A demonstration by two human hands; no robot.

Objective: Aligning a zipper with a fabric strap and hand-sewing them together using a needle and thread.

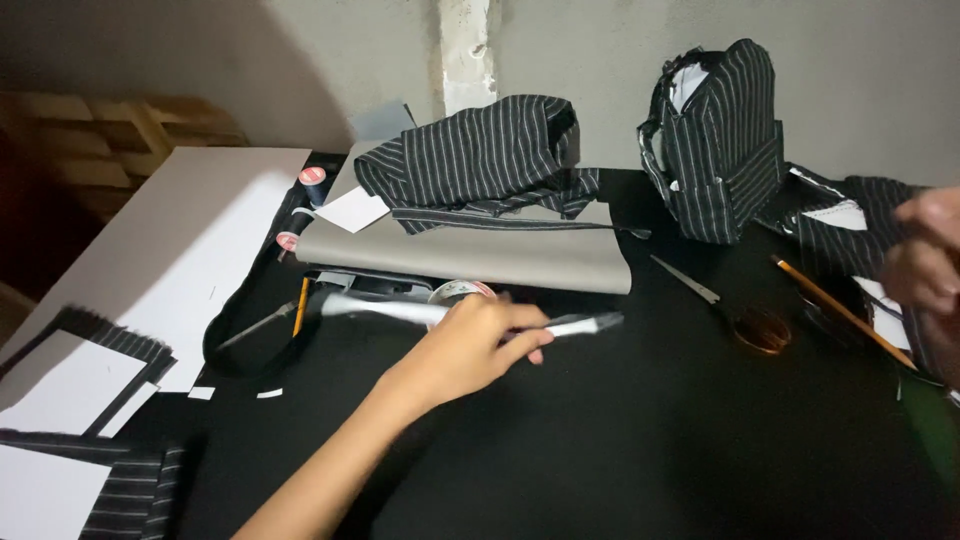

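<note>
Left hand [470,345] curled round a long pale ruler-like strip [440,315], fingers wrapped over its middle, strip lying nearly flat just above the black worktop [620,440]; motion blur, so can't tell exact material, looks like light plastic or metal w/ a darker right end. Right hand [925,250] at far right edge, blurred, on or just over striped fabric [850,225]; can't tell if it grips anything or how far open it is. Step in hand, as I judge it: picking up or shifting the strip across the worktop. Any further move w/ it would call for a steady grip near the middle so the long ends don't swing into the tape roll [460,292] just behind the knuckles. Materials: worktop covered in matte black cloth, soft looking. Grey sheet [480,255] behind, smooth, stiff-ish, folded edge. Dark pinstripe cloth bundle [480,160] heaped on the grey sheet, limp, creased. Pinstripe bag [720,140] upright at back right, boxy, sewn, w/ front pocket. Scissors [730,310] w/ brownish loops lying flat right of centre, blades toward the back. Yellow pencil [840,310] lying diagonal near the right hand. White card [190,220] at left, flat, rigid; thread spools [312,180] near its edge. Striped pieces w/ white paper [70,380] at bottom left.
</note>
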